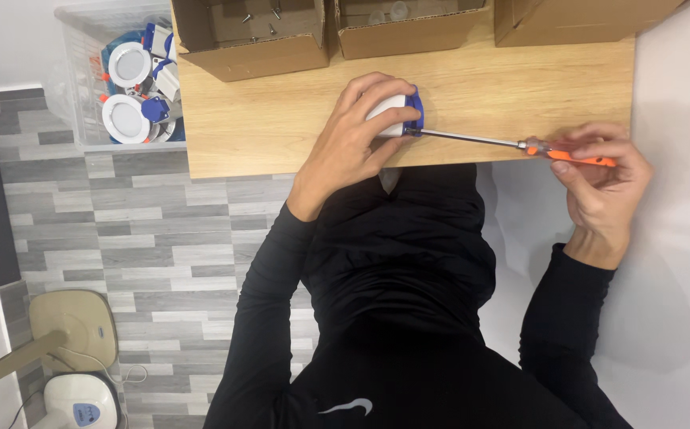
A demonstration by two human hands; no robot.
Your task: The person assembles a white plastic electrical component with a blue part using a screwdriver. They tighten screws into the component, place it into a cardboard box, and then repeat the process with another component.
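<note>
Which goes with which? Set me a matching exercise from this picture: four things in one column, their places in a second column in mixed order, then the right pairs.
Things:
1. screwdriver
2. white and blue fitting
3. clear plastic bin
4. open cardboard box with loose screws

Places:
A. under the left hand on the wooden table
B. on the floor beside the table, full of round white fittings
C. at the far edge of the table
D. in the grip of the right hand, tip at the fitting

Pairs: 1-D, 2-A, 3-B, 4-C
</note>
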